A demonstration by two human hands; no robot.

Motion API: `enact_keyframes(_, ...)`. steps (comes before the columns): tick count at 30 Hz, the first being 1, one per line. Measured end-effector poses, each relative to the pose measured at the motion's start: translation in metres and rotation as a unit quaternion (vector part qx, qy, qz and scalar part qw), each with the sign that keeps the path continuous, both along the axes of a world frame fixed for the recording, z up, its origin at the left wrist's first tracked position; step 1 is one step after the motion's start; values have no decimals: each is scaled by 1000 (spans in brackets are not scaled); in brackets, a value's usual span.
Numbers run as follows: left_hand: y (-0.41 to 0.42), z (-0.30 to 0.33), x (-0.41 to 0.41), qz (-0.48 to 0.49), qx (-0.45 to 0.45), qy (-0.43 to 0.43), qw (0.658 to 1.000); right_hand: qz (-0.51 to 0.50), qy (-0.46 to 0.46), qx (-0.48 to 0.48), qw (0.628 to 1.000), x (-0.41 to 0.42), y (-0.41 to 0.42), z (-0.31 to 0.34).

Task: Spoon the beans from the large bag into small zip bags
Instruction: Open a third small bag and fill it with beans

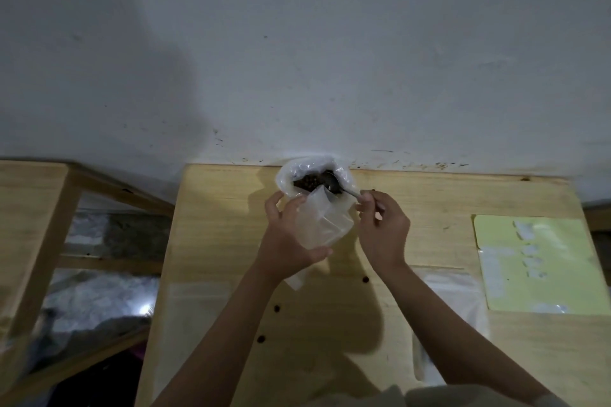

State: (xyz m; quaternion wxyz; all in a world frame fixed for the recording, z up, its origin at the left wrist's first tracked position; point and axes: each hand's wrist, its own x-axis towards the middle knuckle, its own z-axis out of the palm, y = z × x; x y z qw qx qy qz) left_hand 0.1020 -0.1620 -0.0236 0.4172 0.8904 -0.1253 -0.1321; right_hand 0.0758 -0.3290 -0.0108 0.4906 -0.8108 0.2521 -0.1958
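Observation:
A large clear plastic bag (291, 172) stands open at the table's far edge against the wall, with dark brown beans (307, 181) inside. My left hand (291, 238) grips a small clear zip bag (322, 221) just in front of it, mouth up and tilted toward the big bag. My right hand (383, 228) pinches the handle of a metal spoon (334, 183) whose bowl lies inside the large bag's mouth beside the beans. Whether the bowl carries beans I cannot tell.
A wooden table (429, 198) carries a yellow sheet (542, 261) with clear packets at right, flat clear zip bags (449, 304) near right and another flat bag (195, 314) near left. Three stray beans (365, 279) lie near my forearms. A wooden frame (36, 208) stands at left.

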Motion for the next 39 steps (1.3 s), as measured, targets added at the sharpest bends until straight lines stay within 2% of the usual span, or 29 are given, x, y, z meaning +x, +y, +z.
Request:
enact_keyframes(1, 0, 0, 0, -2, -7, -3, 1000, -54, 41, 96, 993, 5, 3, -1)
enact_keyframes(3, 1, 1, 0, -6, -11, -3, 1000, -140, 95, 269, 948, 15, 6, -4)
enact_keyframes(5, 0, 0, 0, -9, -9, -3, 1000, -185, 125, 343, 912, 21, 6, -3)
enact_keyframes(7, 0, 2, 0, -5, -9, -4, 1000, -196, 123, 365, 902, 23, 5, -2)
enact_keyframes(16, 5, 8, -4, 13, -19, 32, 999, -195, 74, 362, 909, 5, -11, 15)
enact_keyframes(21, 17, 14, -12, 26, -9, 7, 1000, -180, 49, 361, 914, -6, -20, 35)
enact_keyframes(27, 26, 26, -19, 77, 33, -29, 996, -123, 12, 351, 928, -27, -28, 60)
enact_keyframes(33, 18, 33, -17, 59, 41, -44, 996, -1, -19, 303, 953, -44, -29, 68)
enact_keyframes(39, 16, 28, -17, 62, 48, -32, 996, -17, -43, 284, 958, -37, -34, 63)
